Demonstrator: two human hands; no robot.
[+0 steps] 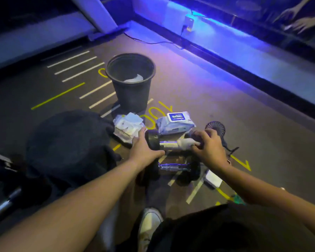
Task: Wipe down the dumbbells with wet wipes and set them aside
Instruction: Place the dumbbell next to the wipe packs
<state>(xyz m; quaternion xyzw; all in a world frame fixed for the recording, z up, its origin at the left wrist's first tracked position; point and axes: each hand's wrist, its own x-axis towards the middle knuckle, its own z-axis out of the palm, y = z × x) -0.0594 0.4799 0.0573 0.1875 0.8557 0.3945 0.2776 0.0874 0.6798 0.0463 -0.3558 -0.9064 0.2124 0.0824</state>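
Left hand grips black-ended chrome-handled dumbbell; right hand pinches white wet wipe around handle. Black plastic bin at 12 o'clock.

Dark gym floor w/ painted lines, black bin, wipes pack, 2nd dumbbell, used wipes pile

The right hand hides the far head of the held dumbbell. The left forearm covers one head of the second dumbbell. The wipe pack label is too blurred to read. Dark gear at the left edge is cut off.
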